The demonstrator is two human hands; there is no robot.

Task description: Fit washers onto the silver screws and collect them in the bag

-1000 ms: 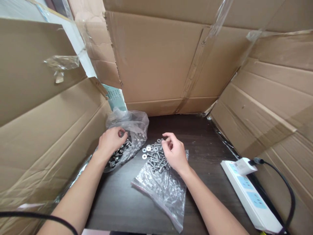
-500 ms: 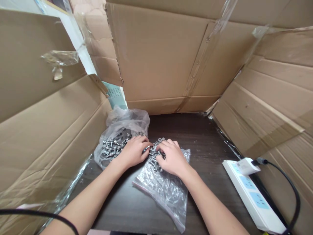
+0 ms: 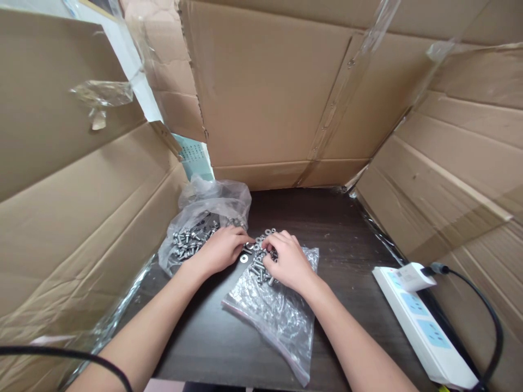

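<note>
Along the lower left edge runs a black cable [image 3: 73,354], passing in front of the left forearm. Lower centre, a clear zip bag [image 3: 278,321] lies flat and crumpled on the dark tabletop [image 3: 196,332], its seam slanting down to the right. Lower right stands a white power strip [image 3: 408,326] with an adapter [image 3: 412,276] plugged into its far end.

Mid-frame, a heap of bolts [image 3: 258,270] sits at the bag's far end, shanks pointing in mixed directions. The right hand [image 3: 288,261] arches over the heap's right side and is the nearer of the two to it; its thumb and forefinger curl toward the bolts, but I cannot tell whether that grip has anything caught. The left hand [image 3: 224,247] comes in from the other side, forefinger pointing right toward the washers [image 3: 268,233]; its thumb is mostly hidden, so its grip cannot be told either. One pale washer [image 3: 244,259] lies flat just below the left fingertips, between the hands and closer to the left; being round, it has no long axis.

Beyond the left hand, a plastic bag [image 3: 220,190] holds more bolts [image 3: 188,242]. Cardboard [image 3: 269,98] walls off the far side.
</note>
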